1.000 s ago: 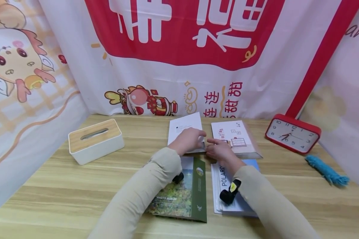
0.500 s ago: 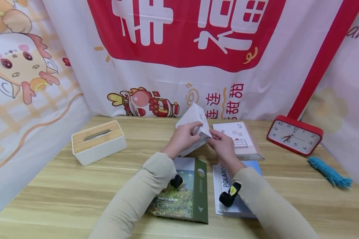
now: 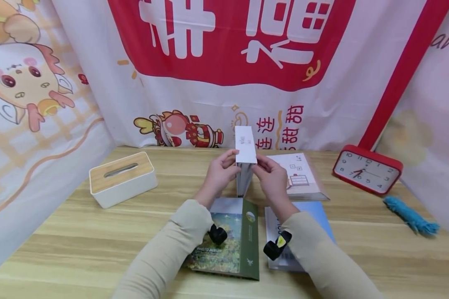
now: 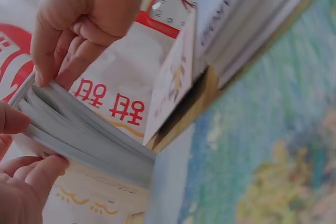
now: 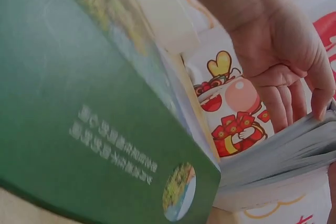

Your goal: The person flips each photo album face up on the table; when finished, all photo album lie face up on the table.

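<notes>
White and upright, the held book [image 3: 245, 145] is between both hands, just beyond the green photo album [image 3: 224, 241] on the wooden table [image 3: 97, 249]. The left hand [image 3: 220, 174] pinches its left side, the right hand [image 3: 272, 176] its right — fingers curled narrowly at the covers, pages slightly parted. I cannot tell whether its lower edge touches the wood. To the right lies a pale illustrated book [image 3: 303, 174], with a blue album [image 3: 321, 216] nearer.
</notes>
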{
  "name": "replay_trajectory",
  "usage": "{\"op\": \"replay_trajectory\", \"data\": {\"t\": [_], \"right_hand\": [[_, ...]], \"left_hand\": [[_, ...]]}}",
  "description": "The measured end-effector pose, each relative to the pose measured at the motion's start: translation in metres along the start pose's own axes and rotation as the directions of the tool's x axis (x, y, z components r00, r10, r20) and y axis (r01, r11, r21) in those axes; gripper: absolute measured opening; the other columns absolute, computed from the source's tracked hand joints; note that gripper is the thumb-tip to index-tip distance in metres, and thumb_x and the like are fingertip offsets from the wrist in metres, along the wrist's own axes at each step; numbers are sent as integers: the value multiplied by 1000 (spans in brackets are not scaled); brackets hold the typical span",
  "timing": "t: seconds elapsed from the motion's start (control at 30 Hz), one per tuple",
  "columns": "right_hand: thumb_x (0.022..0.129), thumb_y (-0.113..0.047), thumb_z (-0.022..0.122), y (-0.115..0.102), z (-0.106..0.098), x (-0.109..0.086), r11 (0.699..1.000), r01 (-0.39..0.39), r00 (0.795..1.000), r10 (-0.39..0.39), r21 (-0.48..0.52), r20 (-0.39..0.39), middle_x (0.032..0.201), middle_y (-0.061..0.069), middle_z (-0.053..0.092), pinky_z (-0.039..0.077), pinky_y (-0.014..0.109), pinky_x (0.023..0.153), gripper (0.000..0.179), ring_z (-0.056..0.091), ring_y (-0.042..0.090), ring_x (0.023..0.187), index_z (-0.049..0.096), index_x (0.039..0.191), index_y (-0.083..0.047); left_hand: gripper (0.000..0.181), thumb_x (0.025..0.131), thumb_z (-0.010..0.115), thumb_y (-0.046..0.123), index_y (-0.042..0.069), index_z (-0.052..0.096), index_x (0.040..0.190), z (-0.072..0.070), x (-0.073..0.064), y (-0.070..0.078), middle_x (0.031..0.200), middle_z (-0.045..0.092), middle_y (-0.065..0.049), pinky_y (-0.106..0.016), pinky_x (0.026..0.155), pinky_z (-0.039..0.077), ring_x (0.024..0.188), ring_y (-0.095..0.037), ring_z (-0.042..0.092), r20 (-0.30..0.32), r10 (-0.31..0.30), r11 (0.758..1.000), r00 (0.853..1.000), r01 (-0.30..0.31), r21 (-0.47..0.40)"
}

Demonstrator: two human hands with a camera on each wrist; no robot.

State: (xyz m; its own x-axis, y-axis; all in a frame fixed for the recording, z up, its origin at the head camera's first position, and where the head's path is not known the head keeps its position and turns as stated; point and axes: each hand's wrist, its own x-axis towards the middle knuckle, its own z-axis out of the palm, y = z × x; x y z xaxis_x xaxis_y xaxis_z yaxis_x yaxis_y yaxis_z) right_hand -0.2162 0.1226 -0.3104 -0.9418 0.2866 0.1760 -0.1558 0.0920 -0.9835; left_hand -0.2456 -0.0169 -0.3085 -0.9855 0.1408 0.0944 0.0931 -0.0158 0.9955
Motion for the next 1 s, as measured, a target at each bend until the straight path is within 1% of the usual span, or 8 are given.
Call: {"op": "replay_trajectory", "data": {"t": [0.2,0.37,0.47,0.57,0.67,0.77,0.9,1.0], "right_hand": [[82,-6,67,1,3,0,999,6,1000,-5,-39,24,118,11,63,50,24,88,36,61,19,107,62,118,-7],[84,-9,66,8,4,0,991,-106,991,112,-86,67,118,9,63,49,29,91,36,59,19,109,61,120,-9],[84,-9,66,13,6,0,986,-146,985,153,-87,82,119,8,62,48,30,92,37,58,19,110,61,120,-10],[83,-10,67,16,7,1,982,-167,981,175,-84,88,119,6,62,48,30,92,37,57,18,110,61,119,-12],[83,-11,65,18,9,2,975,-205,971,214,-87,106,122,7,61,48,32,93,40,56,19,113,59,122,-12],[84,-11,64,23,10,2,957,-267,951,280,-113,133,125,8,59,47,35,95,43,54,21,115,57,126,-12],[82,-9,65,32,10,5,925,-338,912,368,-175,183,127,8,57,43,39,99,48,52,23,118,55,129,-14],[78,-7,68,39,9,9,909,-370,890,406,-189,210,129,8,56,41,40,100,52,50,25,120,56,128,-17]], "left_hand": [[53,79,58,-9,18,57,124,-4,3,4,131,54,-14,-34,86,53,113,-26,57,-12,-38,999,999,38,-24],[44,78,63,1,19,58,118,-8,2,12,141,44,-7,-40,89,50,125,-28,46,12,52,958,999,-53,280],[38,77,64,7,20,60,113,-9,3,23,146,38,-3,-42,89,49,131,-27,39,81,126,859,989,-150,490],[38,78,64,9,17,61,115,-8,6,34,141,45,-5,-41,88,49,126,-26,44,229,187,732,955,-291,616],[39,81,64,13,17,60,120,-5,10,45,133,53,-5,-38,89,49,114,-25,53,392,170,575,904,-414,706],[40,85,61,16,19,58,124,-3,13,52,138,48,-6,-40,94,47,118,-26,51,492,89,456,866,-475,753],[41,88,55,15,20,55,129,0,13,58,151,24,-14,-43,105,36,132,-33,36,532,-4,365,847,-494,789],[39,90,52,12,18,57,128,3,14,60,149,28,-16,-43,107,34,132,-33,36,549,-18,308,836,-517,798]]}}
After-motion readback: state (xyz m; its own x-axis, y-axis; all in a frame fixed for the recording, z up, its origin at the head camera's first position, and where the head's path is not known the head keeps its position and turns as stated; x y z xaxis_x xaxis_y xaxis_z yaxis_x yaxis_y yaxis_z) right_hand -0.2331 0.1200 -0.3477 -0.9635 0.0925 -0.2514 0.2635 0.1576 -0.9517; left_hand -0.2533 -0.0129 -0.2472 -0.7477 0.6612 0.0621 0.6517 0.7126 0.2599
